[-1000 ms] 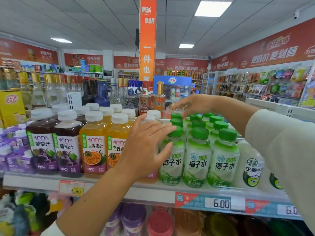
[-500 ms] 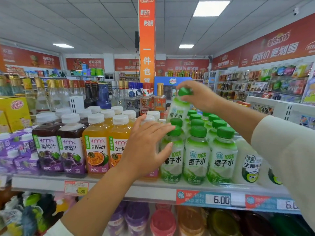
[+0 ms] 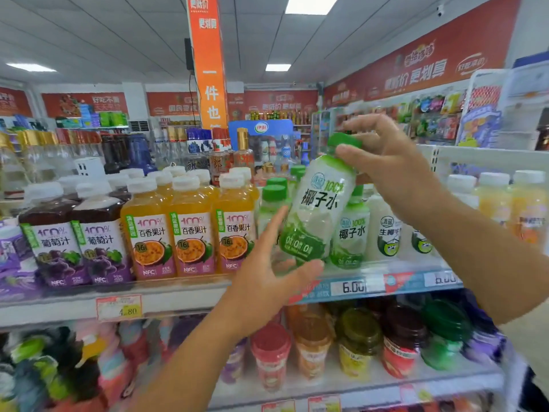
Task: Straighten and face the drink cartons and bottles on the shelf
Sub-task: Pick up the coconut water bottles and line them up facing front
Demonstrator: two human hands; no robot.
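Observation:
My right hand [image 3: 383, 162] grips a coconut water bottle [image 3: 320, 203] by its green cap and holds it tilted in the air in front of the shelf [image 3: 178, 295]. My left hand [image 3: 267, 272] is open just under the bottle's base, fingers spread, thumb close to the bottom edge. Behind them more green-capped coconut water bottles [image 3: 350, 233] stand on the shelf. To the left stand three orange passion fruit juice bottles [image 3: 193, 230] and two dark grape juice bottles [image 3: 80, 239], labels facing me.
White coconut milk bottles [image 3: 386, 230] and pale yellow bottles [image 3: 511, 200] stand to the right. Price tags [image 3: 350, 286] run along the shelf edge. Capped cups [image 3: 312, 346] fill the shelf below. Glass liquor bottles [image 3: 219, 156] stand behind.
My right hand has lifted a coconut water bottle from the back rows and brought it forward and down. My left hand has come off the front bottle and dropped beneath the lifted one.

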